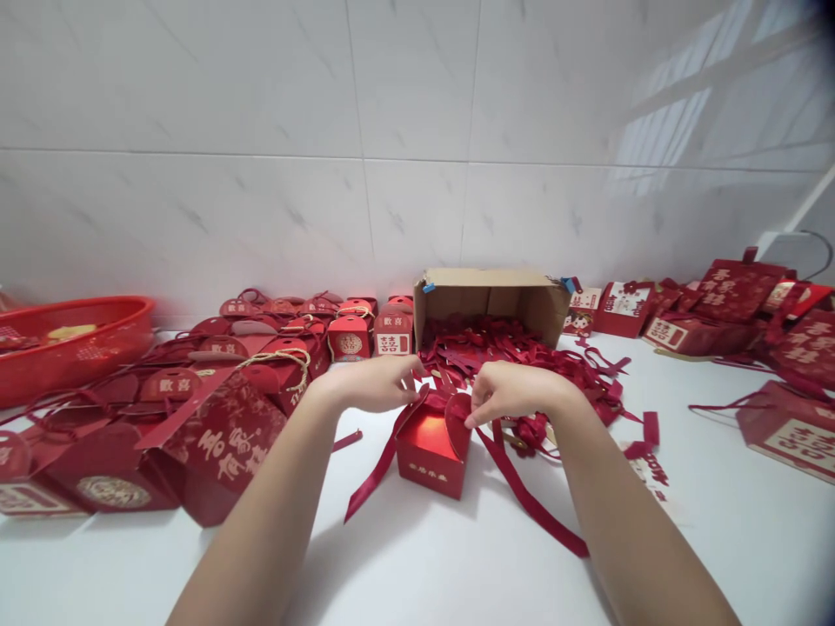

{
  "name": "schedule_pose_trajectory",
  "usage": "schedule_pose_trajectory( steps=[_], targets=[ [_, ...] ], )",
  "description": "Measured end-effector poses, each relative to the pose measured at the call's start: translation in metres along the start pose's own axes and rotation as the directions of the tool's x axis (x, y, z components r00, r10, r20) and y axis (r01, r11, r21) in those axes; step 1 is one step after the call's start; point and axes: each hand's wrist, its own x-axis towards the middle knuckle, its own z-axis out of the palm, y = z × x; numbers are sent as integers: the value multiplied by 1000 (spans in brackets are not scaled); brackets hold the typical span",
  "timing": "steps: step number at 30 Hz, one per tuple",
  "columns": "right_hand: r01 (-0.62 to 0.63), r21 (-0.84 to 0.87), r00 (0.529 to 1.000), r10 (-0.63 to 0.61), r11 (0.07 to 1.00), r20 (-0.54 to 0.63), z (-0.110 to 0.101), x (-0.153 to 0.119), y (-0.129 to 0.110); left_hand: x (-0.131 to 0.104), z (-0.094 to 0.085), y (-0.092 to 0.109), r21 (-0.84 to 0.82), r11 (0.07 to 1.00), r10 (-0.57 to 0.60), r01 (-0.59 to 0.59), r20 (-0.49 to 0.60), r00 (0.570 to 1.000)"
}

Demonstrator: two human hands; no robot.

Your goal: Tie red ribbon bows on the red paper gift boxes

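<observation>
A small red gift box (430, 465) with gold lettering stands on the white table in front of me. Its rounded top flaps are raised, and dark red ribbon (531, 509) trails from both sides onto the table. My left hand (382, 382) is closed at the box's left flap, its fingertips pinching at the upper edge. On the other side, my right hand (515, 391) pinches the right flap between thumb and fingers, close to where the ribbon emerges. Whether either hand also holds the ribbon is hidden.
Behind the box, a cardboard carton (492, 278) lies on its side, spilling loose red ribbons (509, 343). Finished-looking red boxes (104, 474) crowd the left, beside a red plastic basin (110, 343). More red boxes (792, 430) stand at right. A tiled wall (417, 209) borders the table.
</observation>
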Motion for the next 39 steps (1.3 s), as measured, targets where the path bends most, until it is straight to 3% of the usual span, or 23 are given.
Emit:
schedule_pose_trajectory(
  steps=[7,12,18,24,32,35,39],
  targets=[
    [83,26,996,-84,996,15,1,2,5,4,4,3,72,996,-62,56,94,994],
    [91,38,996,-91,995,-14,2,4,8,8,4,2,169,985,12,-32,121,993],
    [96,95,995,-94,991,-22,-1,0,4,5,0,-6,26,999,-42,39,123,991],
    [135,66,991,-135,989,-4,-3,-5,0,-1,-5,-6,-262,965,-16,24,32,999],
    [35,111,998,-28,993,-63,-4,-7,0,-18,-19,-3,-467,884,-47,-20,-131,990],
    [-8,89,999,13,996,-52,-4,-8,0,-24,-25,-7,-547,831,-1,-102,-185,983],
    [108,220,994,-97,970,-59,-7,-11,1,-27,-28,-13,-607,766,49,-213,-275,960]
  ],
)
